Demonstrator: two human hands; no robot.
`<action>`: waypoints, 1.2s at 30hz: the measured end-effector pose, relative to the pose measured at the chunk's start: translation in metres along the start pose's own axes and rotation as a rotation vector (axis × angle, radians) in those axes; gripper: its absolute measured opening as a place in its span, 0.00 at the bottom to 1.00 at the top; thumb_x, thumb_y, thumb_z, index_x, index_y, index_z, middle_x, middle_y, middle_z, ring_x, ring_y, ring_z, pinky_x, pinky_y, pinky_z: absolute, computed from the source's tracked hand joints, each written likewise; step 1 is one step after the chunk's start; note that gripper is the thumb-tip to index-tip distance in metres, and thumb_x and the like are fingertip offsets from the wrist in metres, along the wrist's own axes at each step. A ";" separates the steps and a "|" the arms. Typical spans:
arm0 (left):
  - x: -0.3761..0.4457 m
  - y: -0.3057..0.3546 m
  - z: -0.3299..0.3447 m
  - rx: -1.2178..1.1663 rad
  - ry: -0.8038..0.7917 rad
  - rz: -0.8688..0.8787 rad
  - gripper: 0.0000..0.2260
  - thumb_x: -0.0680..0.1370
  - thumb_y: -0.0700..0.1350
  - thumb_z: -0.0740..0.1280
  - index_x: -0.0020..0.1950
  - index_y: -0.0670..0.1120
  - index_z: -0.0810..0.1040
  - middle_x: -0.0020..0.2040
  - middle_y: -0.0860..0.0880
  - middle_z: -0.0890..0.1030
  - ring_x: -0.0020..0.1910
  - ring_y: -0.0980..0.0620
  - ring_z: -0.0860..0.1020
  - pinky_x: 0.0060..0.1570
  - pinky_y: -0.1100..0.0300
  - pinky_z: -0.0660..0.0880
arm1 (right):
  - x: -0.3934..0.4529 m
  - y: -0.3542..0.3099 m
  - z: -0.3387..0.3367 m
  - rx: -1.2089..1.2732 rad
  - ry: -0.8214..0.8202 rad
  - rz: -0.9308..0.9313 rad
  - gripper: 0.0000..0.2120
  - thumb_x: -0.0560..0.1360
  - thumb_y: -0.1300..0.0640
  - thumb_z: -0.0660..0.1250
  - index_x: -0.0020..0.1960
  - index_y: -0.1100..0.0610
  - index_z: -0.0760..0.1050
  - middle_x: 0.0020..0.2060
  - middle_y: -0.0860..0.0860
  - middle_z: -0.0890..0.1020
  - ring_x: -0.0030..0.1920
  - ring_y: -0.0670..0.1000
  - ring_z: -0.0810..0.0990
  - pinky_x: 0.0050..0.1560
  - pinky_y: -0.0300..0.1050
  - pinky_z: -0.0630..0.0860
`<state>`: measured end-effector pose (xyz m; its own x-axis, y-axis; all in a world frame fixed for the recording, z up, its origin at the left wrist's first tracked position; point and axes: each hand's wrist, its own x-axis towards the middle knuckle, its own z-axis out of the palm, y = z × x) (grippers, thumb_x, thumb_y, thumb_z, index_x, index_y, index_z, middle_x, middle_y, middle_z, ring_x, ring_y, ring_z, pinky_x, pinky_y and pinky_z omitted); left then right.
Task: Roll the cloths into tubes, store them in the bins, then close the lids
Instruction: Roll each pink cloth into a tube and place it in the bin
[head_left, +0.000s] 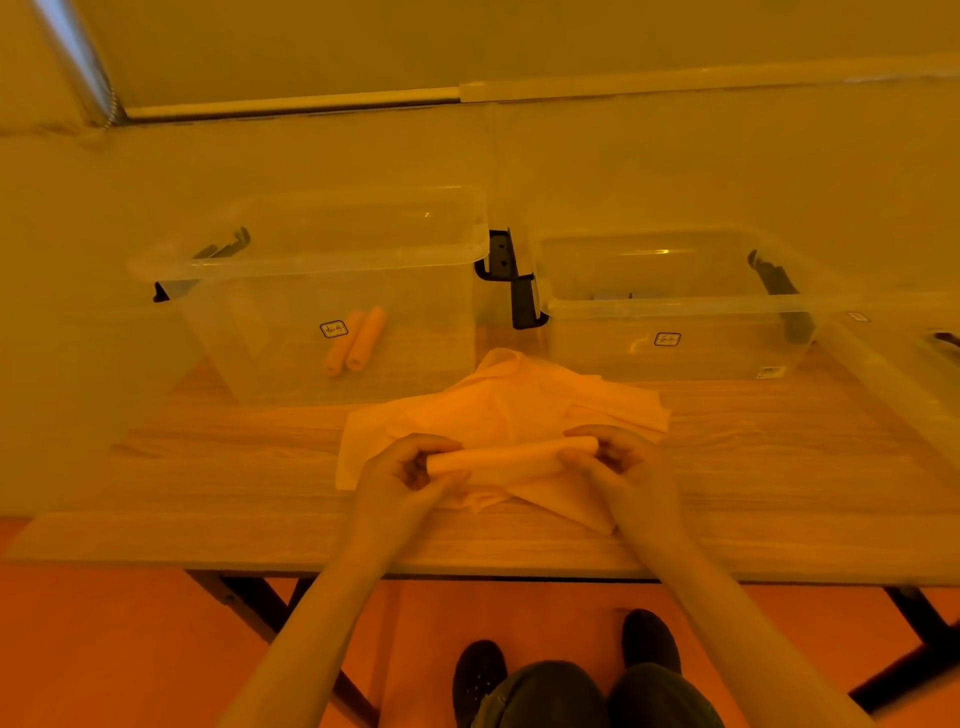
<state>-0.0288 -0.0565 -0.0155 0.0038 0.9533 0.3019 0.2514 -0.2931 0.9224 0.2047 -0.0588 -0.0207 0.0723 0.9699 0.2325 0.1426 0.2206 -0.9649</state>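
A wooden table with a pale grain spans the middle of the frame, its near edge running across the lower half. Dark metal table legs slant below it at lower left and lower right. The floor under the table looks orange. At the bottom centre, two dark shoes and the knees of dark trousers show. A plain wall fills the top, with a pale pipe running along its base.
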 end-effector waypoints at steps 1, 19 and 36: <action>0.001 0.001 0.000 0.002 -0.005 0.003 0.12 0.70 0.35 0.74 0.47 0.50 0.82 0.48 0.57 0.83 0.48 0.58 0.80 0.46 0.61 0.78 | 0.001 0.000 0.000 0.008 0.009 0.003 0.13 0.67 0.46 0.71 0.51 0.46 0.81 0.49 0.44 0.84 0.52 0.43 0.81 0.54 0.45 0.79; 0.064 0.028 0.007 0.035 0.083 0.073 0.06 0.73 0.43 0.72 0.45 0.54 0.81 0.44 0.50 0.82 0.45 0.49 0.80 0.46 0.44 0.77 | 0.073 -0.026 -0.017 0.098 0.033 -0.033 0.10 0.69 0.63 0.74 0.48 0.53 0.79 0.47 0.46 0.84 0.46 0.43 0.83 0.41 0.37 0.80; 0.056 -0.018 0.016 -0.088 0.152 -0.013 0.14 0.68 0.43 0.77 0.45 0.62 0.81 0.46 0.54 0.83 0.48 0.49 0.81 0.48 0.51 0.77 | 0.063 0.008 -0.005 0.093 0.081 0.039 0.08 0.70 0.60 0.74 0.48 0.50 0.82 0.45 0.45 0.84 0.46 0.41 0.82 0.41 0.34 0.78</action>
<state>-0.0181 0.0037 -0.0191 -0.1474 0.9371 0.3164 0.1650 -0.2921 0.9420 0.2152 0.0036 -0.0131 0.1565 0.9673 0.1997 0.0459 0.1948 -0.9798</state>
